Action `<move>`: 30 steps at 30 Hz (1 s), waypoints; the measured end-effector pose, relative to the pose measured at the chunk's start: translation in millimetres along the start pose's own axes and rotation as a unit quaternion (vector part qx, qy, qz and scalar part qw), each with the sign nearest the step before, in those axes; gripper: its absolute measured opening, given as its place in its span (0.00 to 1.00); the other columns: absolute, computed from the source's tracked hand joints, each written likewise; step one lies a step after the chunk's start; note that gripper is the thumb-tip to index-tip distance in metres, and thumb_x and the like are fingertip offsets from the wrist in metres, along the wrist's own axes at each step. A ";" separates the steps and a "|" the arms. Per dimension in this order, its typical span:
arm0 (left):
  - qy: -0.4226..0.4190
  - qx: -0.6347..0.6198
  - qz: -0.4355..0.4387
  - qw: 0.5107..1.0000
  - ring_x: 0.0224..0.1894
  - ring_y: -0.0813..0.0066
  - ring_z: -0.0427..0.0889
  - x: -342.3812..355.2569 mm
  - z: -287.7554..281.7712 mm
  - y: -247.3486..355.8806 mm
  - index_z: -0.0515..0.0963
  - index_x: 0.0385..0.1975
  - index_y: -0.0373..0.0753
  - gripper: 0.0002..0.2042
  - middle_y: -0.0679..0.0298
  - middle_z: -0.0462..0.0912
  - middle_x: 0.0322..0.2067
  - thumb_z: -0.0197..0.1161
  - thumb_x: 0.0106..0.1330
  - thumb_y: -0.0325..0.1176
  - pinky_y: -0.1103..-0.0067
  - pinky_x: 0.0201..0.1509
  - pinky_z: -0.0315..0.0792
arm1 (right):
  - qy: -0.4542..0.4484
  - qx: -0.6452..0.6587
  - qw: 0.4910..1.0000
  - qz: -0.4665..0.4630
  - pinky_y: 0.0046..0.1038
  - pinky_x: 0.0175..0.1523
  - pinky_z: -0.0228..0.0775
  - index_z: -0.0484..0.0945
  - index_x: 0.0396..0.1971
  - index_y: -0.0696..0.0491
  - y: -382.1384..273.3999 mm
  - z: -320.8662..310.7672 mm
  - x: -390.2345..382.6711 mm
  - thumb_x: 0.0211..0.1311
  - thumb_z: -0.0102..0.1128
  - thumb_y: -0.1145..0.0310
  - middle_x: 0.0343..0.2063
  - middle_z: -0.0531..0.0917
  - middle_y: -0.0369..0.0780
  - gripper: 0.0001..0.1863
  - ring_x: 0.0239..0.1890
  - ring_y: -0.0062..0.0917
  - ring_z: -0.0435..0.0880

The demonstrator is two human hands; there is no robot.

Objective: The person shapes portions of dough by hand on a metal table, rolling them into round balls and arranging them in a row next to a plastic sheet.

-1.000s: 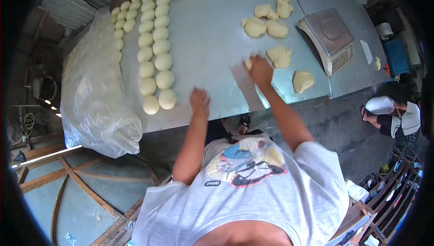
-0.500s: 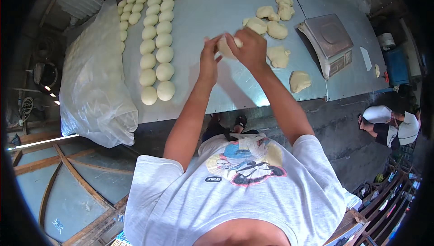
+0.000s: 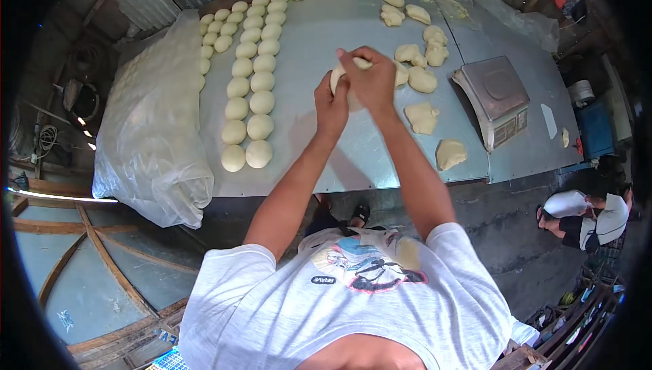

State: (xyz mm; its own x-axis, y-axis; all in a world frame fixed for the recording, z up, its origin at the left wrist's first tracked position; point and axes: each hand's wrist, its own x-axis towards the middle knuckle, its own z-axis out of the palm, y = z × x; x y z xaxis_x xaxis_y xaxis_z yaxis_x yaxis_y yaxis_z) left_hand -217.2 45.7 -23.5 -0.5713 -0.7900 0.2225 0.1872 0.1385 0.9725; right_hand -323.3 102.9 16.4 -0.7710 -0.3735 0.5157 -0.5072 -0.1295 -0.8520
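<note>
On the left of the table (image 3: 305,37) stand smooth dough balls (image 3: 260,127); over its middle, the left hand (image 3: 331,101) curls round a dough piece (image 3: 337,78), the right hand (image 3: 373,81) clasping its right side; rough lumps (image 3: 422,117) lie right. The piece looks soft, light, perhaps tacky, best cupped round its sides.

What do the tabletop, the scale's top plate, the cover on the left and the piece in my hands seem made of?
Tabletop: probably sheet metal, smooth, judging by its grey sheen and seam.
Scale's top plate: likely metal, from its smooth greyish sheen.
Cover: apparently plastic film, glossy, wrinkled and see-through.
Piece: apparently dough, matte, pale and soft-looking.
</note>
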 end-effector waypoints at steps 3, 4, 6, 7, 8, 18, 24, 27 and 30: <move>0.021 -0.088 -0.089 0.992 0.57 0.70 0.73 -35.7 -8.5 -24.9 0.72 0.59 0.40 0.26 0.60 0.77 0.54 0.48 0.72 0.53 0.72 0.64 0.61 | -0.078 -0.259 0.946 -0.177 0.41 0.30 0.70 0.78 0.23 0.54 14.2 -46.8 -21.1 0.58 0.67 0.63 0.21 0.79 0.41 0.11 0.25 0.37 0.80; 0.076 -0.099 -0.194 0.973 0.60 0.65 0.71 -60.6 -18.2 -44.3 0.68 0.63 0.44 0.28 0.60 0.74 0.59 0.47 0.72 0.56 0.64 0.65 0.59 | -0.053 -0.348 0.919 -0.177 0.42 0.31 0.71 0.78 0.23 0.53 29.8 -56.8 -49.8 0.60 0.65 0.62 0.21 0.79 0.41 0.12 0.26 0.37 0.80; 0.179 -0.113 -0.409 0.888 0.64 0.59 0.68 -104.7 -30.9 -85.7 0.63 0.69 0.48 0.30 0.59 0.67 0.65 0.45 0.73 0.57 0.53 0.65 0.60 | -0.321 -0.429 0.838 0.106 0.44 0.39 0.74 0.83 0.25 0.55 66.5 -63.7 -119.0 0.62 0.57 0.47 0.28 0.84 0.48 0.23 0.32 0.42 0.84; 0.205 -0.126 -0.588 0.773 0.63 0.59 0.69 -125.4 -31.3 -100.8 0.64 0.68 0.47 0.27 0.57 0.71 0.62 0.44 0.74 0.54 0.54 0.62 0.64 | -0.359 -0.425 0.806 0.201 0.41 0.44 0.74 0.85 0.29 0.57 83.7 -57.1 -145.5 0.61 0.59 0.44 0.30 0.85 0.50 0.27 0.34 0.38 0.85; 0.188 -0.136 -0.537 0.811 0.63 0.59 0.69 -129.5 -33.8 -110.0 0.64 0.68 0.47 0.27 0.57 0.71 0.62 0.44 0.74 0.54 0.54 0.62 0.64 | -0.331 -0.281 0.866 0.247 0.39 0.44 0.73 0.84 0.29 0.59 94.5 -48.4 -165.7 0.61 0.59 0.42 0.31 0.86 0.50 0.29 0.35 0.35 0.84; 0.035 -0.033 0.093 0.995 0.40 0.79 0.75 -0.3 12.0 16.2 0.78 0.41 0.33 0.11 0.66 0.80 0.35 0.50 0.75 0.32 0.79 0.46 0.71 | -0.121 0.004 0.983 -0.140 0.28 0.34 0.73 0.82 0.30 0.59 -18.6 -36.6 -3.7 0.49 0.76 0.70 0.27 0.84 0.41 0.13 0.27 0.28 0.82; 0.086 0.078 -0.167 0.979 0.71 0.64 0.61 -122.4 -18.4 -45.0 0.70 0.64 0.36 0.27 0.56 0.69 0.65 0.35 0.80 0.49 0.70 0.75 0.49 | -0.370 -0.416 0.813 0.170 0.42 0.44 0.77 0.84 0.38 0.55 96.1 -90.6 -110.5 0.64 0.57 0.44 0.35 0.86 0.48 0.26 0.37 0.43 0.86; 0.059 0.055 -0.113 0.990 0.70 0.63 0.63 -174.8 -6.8 -60.7 0.69 0.64 0.34 0.27 0.53 0.70 0.64 0.34 0.80 0.48 0.70 0.73 0.52 | -0.445 -0.016 0.822 0.354 0.38 0.60 0.70 0.79 0.55 0.54 109.6 -76.8 -145.1 0.65 0.50 0.34 0.50 0.83 0.44 0.37 0.53 0.35 0.80; 0.038 -0.044 -0.022 0.998 0.70 0.62 0.64 -169.3 11.4 -43.1 0.67 0.65 0.33 0.27 0.51 0.70 0.64 0.33 0.80 0.47 0.70 0.71 0.56 | -0.530 0.275 0.685 0.416 0.32 0.71 0.53 0.64 0.69 0.51 73.8 -41.2 -117.2 0.68 0.40 0.30 0.65 0.69 0.40 0.43 0.67 0.29 0.65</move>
State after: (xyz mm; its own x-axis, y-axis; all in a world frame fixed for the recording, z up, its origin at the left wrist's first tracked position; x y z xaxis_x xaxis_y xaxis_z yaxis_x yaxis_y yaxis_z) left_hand -137.6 180.3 -102.3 -0.5180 -0.8380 0.1715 0.2348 0.0535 0.9706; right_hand -286.3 174.9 -103.2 0.1567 -0.9483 -0.2759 0.3858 0.3160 -0.8668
